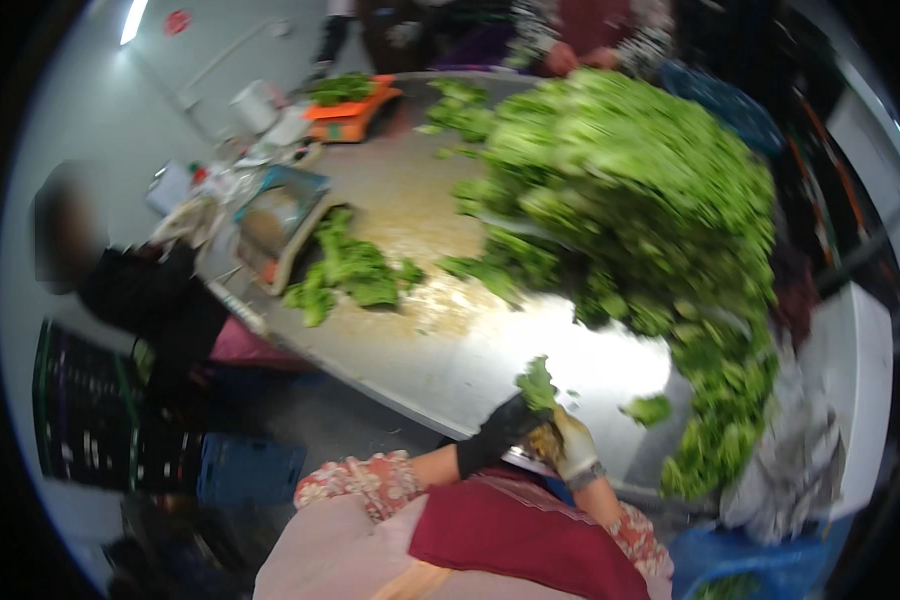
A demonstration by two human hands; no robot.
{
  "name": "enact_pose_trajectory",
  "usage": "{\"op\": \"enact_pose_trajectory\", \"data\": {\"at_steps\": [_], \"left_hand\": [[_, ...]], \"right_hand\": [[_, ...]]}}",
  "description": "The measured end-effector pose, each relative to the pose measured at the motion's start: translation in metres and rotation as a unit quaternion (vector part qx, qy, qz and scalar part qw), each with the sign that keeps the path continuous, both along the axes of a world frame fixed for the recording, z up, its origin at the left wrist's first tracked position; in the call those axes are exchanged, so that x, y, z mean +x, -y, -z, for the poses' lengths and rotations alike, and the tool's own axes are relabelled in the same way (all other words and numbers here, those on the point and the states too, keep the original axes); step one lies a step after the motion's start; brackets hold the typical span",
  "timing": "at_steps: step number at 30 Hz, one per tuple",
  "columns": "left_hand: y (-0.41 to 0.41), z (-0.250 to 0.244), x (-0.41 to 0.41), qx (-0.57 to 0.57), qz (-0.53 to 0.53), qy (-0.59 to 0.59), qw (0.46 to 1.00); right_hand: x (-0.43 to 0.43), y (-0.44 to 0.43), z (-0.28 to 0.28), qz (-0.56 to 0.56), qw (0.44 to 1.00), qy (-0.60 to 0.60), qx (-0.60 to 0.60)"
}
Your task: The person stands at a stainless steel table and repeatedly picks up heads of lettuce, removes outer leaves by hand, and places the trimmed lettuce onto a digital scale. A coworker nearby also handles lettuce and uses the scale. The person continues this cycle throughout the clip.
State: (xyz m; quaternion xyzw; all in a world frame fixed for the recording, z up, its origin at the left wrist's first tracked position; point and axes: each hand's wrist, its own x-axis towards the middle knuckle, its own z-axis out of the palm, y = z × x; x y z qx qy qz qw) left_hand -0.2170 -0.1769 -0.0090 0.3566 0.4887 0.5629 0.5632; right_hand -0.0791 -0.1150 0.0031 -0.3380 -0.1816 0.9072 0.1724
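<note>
Close to the table's near edge, my left hand [504, 430], in a black glove, holds a small leafy green [538, 384] whose leaves point away from me. My right hand [576, 448], in a pale glove with a grey cuff, meets it at the leaf's base; blur hides whether its fingers are closed on anything. Some brownish matter [546, 442] shows between the hands, too blurred to name. To the right of my hands, a loose green leaf [646, 410] lies on the metal table [412, 375].
A large heap of lettuce-like greens [630, 150] covers the table's right side. Further left are a smaller pile of greens [352, 266], a tray [289, 247] and an orange scale [351, 112] bearing greens. One person [150, 292] stands at left, another [592, 37] across the table.
</note>
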Motion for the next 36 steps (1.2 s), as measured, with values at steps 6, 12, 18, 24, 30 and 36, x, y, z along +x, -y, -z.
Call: {"op": "enact_pose_trajectory", "data": {"at_steps": [6,12,18,24,30,36], "left_hand": [[-0.003,-0.035,-0.042,-0.001,-0.103,0.079,0.992],[0.011,-0.028,-0.220,0.023,-0.396,-0.222,0.890],[0.017,-0.036,-0.374,-0.146,-0.328,-0.738,0.571],[0.028,-0.024,-0.392,-0.245,-0.192,-0.728,0.611],[0.030,-0.066,-0.395,-0.019,-0.315,-0.727,0.610],[0.045,-0.068,-0.400,0.075,-0.352,-0.666,0.653]], "right_hand": [[-0.038,0.010,-0.015,-0.093,0.995,0.014,-0.015],[-0.084,0.017,-0.041,-0.135,0.989,0.053,0.037],[-0.122,0.025,-0.039,-0.160,0.978,0.092,0.094],[-0.133,-0.028,-0.062,0.001,0.801,0.267,0.536],[-0.179,-0.144,-0.211,0.057,0.287,0.513,0.807],[-0.214,-0.218,-0.221,-0.123,0.159,0.560,0.804]]}}
